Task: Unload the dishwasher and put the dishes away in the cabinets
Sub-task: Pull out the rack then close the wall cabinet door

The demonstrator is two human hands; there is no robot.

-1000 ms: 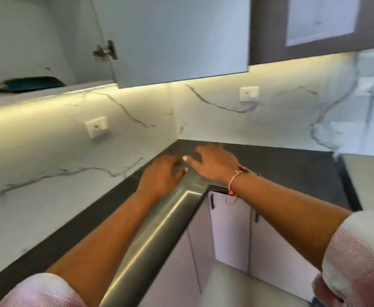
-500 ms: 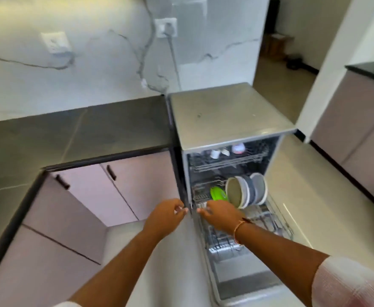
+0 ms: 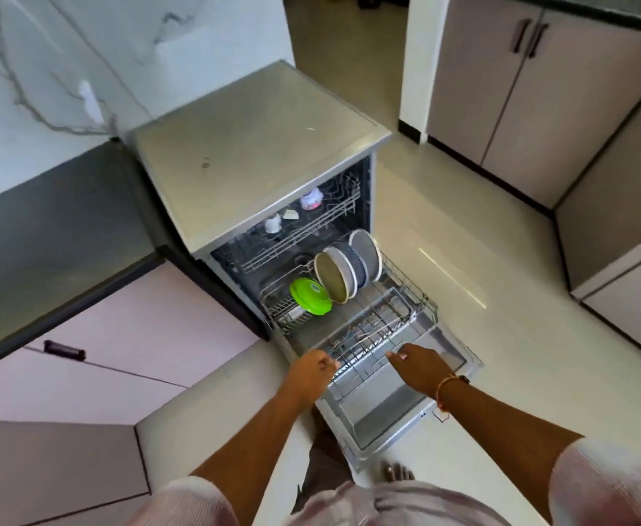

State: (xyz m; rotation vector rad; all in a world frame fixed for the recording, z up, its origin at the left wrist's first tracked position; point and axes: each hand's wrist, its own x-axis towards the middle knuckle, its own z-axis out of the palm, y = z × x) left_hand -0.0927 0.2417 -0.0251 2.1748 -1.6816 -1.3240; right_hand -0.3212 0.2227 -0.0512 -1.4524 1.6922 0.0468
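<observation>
The open dishwasher [image 3: 254,146] stands against the marble wall, its door [image 3: 379,415] folded down. Its lower rack [image 3: 423,303] is slid out over the door. A green round lid [image 3: 309,296] and three plates [image 3: 336,277] stand on edge at the back of this rack. Small cups [image 3: 273,224] sit in the upper rack [image 3: 334,218]. My left hand [image 3: 311,368] is curled on the rack's front left corner. My right hand [image 3: 417,368] is at the front rim, thumb out, fingers hidden behind the hand.
A dark countertop [image 3: 57,229] over pink lower cabinets [image 3: 133,336] lies to the left. Grey cabinets [image 3: 531,93] line the right side. A bare foot [image 3: 396,472] stands on the pale floor beside the door's front edge.
My view swung from the counter corner and upper cabinet down to the dishwasher. Both hands left the countertop and came to the front of the lower rack.
</observation>
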